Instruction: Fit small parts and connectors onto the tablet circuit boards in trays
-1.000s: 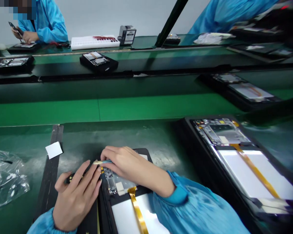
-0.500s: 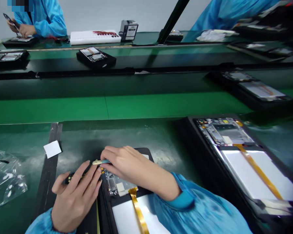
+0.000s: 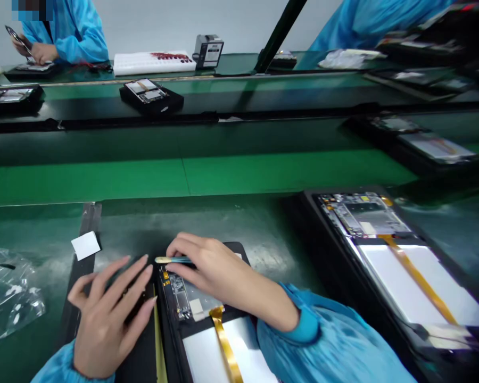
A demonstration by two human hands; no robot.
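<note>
My right hand [image 3: 203, 266] pinches a thin blue stick with a pale yellow tip [image 3: 163, 260], which points left. Beneath that hand lies an opened tablet-like device [image 3: 195, 303], with a circuit board at the top, a white battery [image 3: 207, 351] and a gold ribbon cable [image 3: 224, 346]. To its left, my left hand [image 3: 107, 314] has its fingers spread and grips nothing. Under the left hand is a black panel [image 3: 138, 351] with a yellowish edge strip, mostly covered by the hand.
Another opened device [image 3: 403, 276] sits on a black foam block at right. A white square [image 3: 85, 245] and a clear plastic bag [image 3: 11, 298] lie at left. Beyond the green strip [image 3: 231, 173], more devices [image 3: 151, 96] rest on blocks. A co-worker's hands [image 3: 40, 52] work at far left.
My left hand has drawn back down and left, away from the stick's tip, and its fingers have spread. The right hand still holds the stick, slightly higher and farther right.
</note>
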